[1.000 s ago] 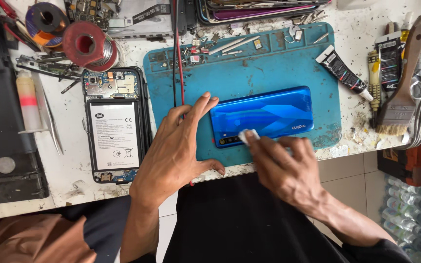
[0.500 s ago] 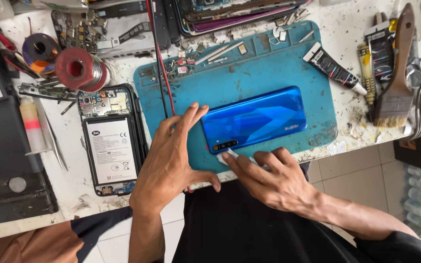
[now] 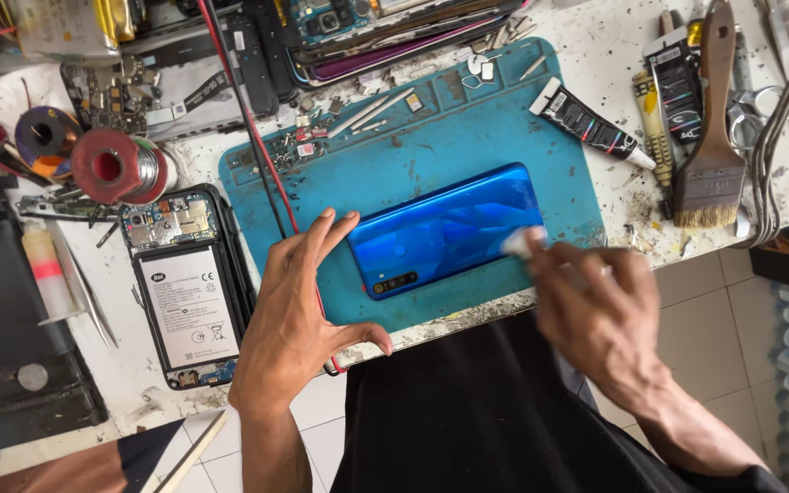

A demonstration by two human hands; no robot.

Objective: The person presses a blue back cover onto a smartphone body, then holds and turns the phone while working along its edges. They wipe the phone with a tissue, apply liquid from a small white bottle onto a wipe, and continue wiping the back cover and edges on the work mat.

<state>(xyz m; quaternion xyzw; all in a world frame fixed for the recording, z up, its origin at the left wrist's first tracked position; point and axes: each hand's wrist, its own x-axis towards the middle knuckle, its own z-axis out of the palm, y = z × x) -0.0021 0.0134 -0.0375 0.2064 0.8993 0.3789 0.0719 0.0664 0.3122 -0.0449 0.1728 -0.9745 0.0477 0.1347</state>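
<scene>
left hand point(image 3: 299, 315): grip wide, fingertips against short end of blue phone back cover point(image 3: 449, 228) | right hand point(image 3: 600, 310): grip pinching small white wad point(image 3: 518, 243) on cover's edge | cover: flat on blue mat point(image 3: 468, 128), worktop point(image 3: 614, 46) | opened phone point(image 3: 184, 288): left of mat

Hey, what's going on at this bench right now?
A person is cleaning a shiny blue phone back cover that lies on a blue work mat. The left hand steadies the cover at its camera end, fingers spread on the mat. The right hand presses a small white wad against the cover's other end. Left of the mat lies an opened phone with its battery showing. A brush and a black glue tube lie to the right.
</scene>
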